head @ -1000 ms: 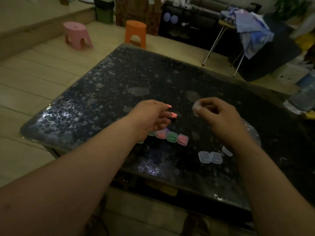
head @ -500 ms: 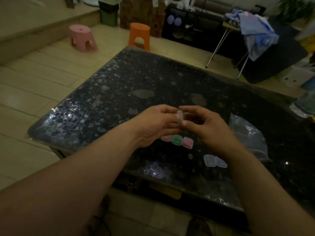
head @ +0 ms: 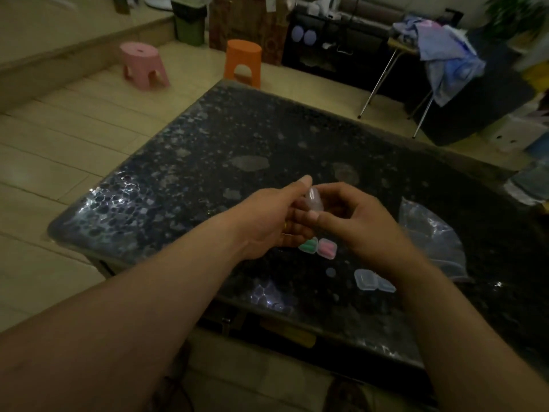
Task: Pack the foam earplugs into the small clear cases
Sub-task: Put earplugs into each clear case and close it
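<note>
Above the dark speckled table [head: 208,162] both my hands meet around one small clear case [head: 314,200]. My left hand [head: 276,218] pinches it from the left, thumb raised on top. My right hand [head: 356,221] holds it from the right with curled fingers. The earplug seen earlier is hidden. Below the hands lie a packed case with green earplugs [head: 309,245] and one with pink earplugs [head: 327,248]. An empty open clear case [head: 366,279] and another clear piece [head: 386,285] lie nearer the front edge.
A crumpled clear plastic bag [head: 430,236] lies on the table at the right. On the floor beyond stand a pink stool [head: 144,65] and an orange stool [head: 243,62]. A folding stand with clothes [head: 445,55] is at the back right.
My hands were apart, the left with a pink earplug, the right with the clear case. They came together and now both hold the case; the earplug is out of sight.
</note>
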The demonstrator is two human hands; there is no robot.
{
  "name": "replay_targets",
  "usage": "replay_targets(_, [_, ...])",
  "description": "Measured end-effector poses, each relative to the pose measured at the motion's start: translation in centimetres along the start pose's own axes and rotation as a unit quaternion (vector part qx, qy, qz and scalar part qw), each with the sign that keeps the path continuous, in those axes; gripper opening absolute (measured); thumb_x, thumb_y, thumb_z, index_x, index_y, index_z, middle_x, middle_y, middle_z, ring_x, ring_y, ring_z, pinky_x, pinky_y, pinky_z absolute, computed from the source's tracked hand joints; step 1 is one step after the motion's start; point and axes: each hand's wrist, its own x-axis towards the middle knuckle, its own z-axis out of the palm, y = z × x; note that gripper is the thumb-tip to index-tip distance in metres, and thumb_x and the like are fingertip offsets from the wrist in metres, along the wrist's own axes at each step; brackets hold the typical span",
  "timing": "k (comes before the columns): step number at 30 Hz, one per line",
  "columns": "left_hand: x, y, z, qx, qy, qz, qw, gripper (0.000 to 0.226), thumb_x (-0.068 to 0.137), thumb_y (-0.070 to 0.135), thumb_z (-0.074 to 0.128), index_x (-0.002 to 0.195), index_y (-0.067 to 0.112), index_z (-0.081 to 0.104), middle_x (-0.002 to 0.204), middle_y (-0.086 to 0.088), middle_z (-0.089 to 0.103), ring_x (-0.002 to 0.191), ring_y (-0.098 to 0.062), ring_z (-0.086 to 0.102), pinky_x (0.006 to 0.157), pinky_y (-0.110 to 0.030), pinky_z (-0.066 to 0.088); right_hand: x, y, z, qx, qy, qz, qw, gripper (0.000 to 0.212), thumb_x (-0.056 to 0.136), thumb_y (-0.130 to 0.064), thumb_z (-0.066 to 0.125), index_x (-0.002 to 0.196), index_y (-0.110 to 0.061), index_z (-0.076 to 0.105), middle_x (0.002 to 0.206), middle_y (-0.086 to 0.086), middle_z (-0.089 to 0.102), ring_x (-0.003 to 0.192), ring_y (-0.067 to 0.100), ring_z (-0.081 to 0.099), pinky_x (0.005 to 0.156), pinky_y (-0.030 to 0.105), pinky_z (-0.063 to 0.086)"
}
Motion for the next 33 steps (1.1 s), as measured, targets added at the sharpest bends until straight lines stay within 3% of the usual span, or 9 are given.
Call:
replay_targets(2, [0.2,-0.2,0.0,0.011,-0.004,-0.010,1.000,0.066,0.103,0.065,0.054,0.131,0.007,0.071,0.090,-0.008,0.067,0.071,-0.017,0.067,0.072,-0.034,0.056,-0.1,-0.1,0.1,0.004,-0.001,-0.007,1.000,0.039,0.097,-0.031,0.077,0.133,-0.040,0.065,0.121,-0.012,0.072,0.109,0.003,0.071,0.096,0.037,0.061])
replay_targets(5, [0.2,-0.3,0.5,0.047,0.037,0.003,0.998,0.059,0.106,0.064,0.048,0.115,0.011,0.073,0.085,-0.008,0.070,0.071,-0.022,0.068,0.072,-0.037,0.056,0.1,0.1,0.3,0.029,0.015,0.002,0.999,0.035,0.099,-0.036,0.076,0.132,-0.045,0.066,0.113,-0.010,0.074,0.102,0.003,0.074,0.089,0.031,0.060])
replay_targets(8, [0.3,-0.3,0.6,0.162,0.075,0.117,0.977,0.028,0.109,0.038,0.051,0.127,0.020,0.064,0.111,-0.007,0.072,0.090,-0.023,0.071,0.077,-0.038,0.057,0.8,0.2,0.6,0.163,0.075,0.091,0.980,0.020,0.101,-0.041,0.071,0.117,-0.030,0.076,0.092,-0.003,0.077,0.087,0.019,0.072,0.079,0.034,0.058])
replay_targets(11, [-0.2,-0.3,0.6,0.275,0.020,0.204,0.939,0.044,0.102,0.030,0.067,0.143,0.039,0.055,0.127,0.014,0.068,0.111,-0.005,0.070,0.088,-0.031,0.061,1.1,0.5,0.6,0.193,0.060,0.172,0.964,0.049,0.100,-0.059,0.064,0.107,-0.014,0.083,0.075,0.002,0.067,0.074,0.020,0.056,0.067,0.033,0.045])
replay_targets(14, [-0.3,-0.6,0.8,0.323,0.029,0.229,0.918,0.022,0.102,0.029,0.071,0.116,0.045,0.064,0.107,0.019,0.071,0.099,0.004,0.070,0.083,-0.029,0.062,0.9,0.5,0.7,0.171,0.028,0.190,0.966,0.067,0.098,-0.069,0.060,0.105,-0.006,0.083,0.068,0.001,0.068,0.066,0.016,0.057,0.066,0.032,0.045])
replay_targets(17, [-0.1,-0.6,0.8,0.314,0.047,0.229,0.920,0.023,0.100,0.030,0.074,0.120,0.035,0.068,0.107,0.012,0.074,0.098,0.000,0.072,0.083,-0.028,0.063,0.9,0.5,0.7,0.175,0.029,0.193,0.965,0.061,0.102,-0.066,0.055,0.107,-0.011,0.082,0.082,0.006,0.076,0.074,0.021,0.067,0.069,0.034,0.050])
replay_targets(21, [0.0,-0.6,0.4,0.287,0.058,0.214,0.932,0.033,0.093,0.027,0.083,0.120,0.023,0.065,0.110,0.003,0.076,0.102,-0.009,0.074,0.095,-0.038,0.063,0.9,0.8,0.3,0.168,0.057,0.148,0.973,0.024,0.104,-0.039,0.068,0.116,-0.020,0.073,0.107,0.006,0.081,0.100,0.024,0.078,0.083,0.041,0.060])
replay_targets(27, [0.1,-0.8,0.2,0.247,0.046,0.162,0.954,0.028,0.089,0.031,0.084,0.111,0.025,0.068,0.116,-0.005,0.076,0.107,-0.023,0.076,0.093,-0.057,0.063,0.5,0.7,0.1,0.177,0.033,0.121,0.976,0.012,0.101,-0.021,0.072,0.112,-0.016,0.074,0.099,0.000,0.083,0.095,0.018,0.081,0.079,0.038,0.058])
replay_targets(33, [0.4,-0.9,0.4,0.111,0.020,0.104,0.988,0.024,0.093,0.006,0.081,0.109,0.012,0.064,0.125,-0.024,0.072,0.105,-0.029,0.078,0.097,-0.047,0.064,0.4,0.8,0.0,0.170,0.043,0.109,0.978,0.012,0.103,-0.017,0.070,0.110,-0.011,0.076,0.099,0.005,0.083,0.095,0.022,0.081,0.079,0.036,0.062])
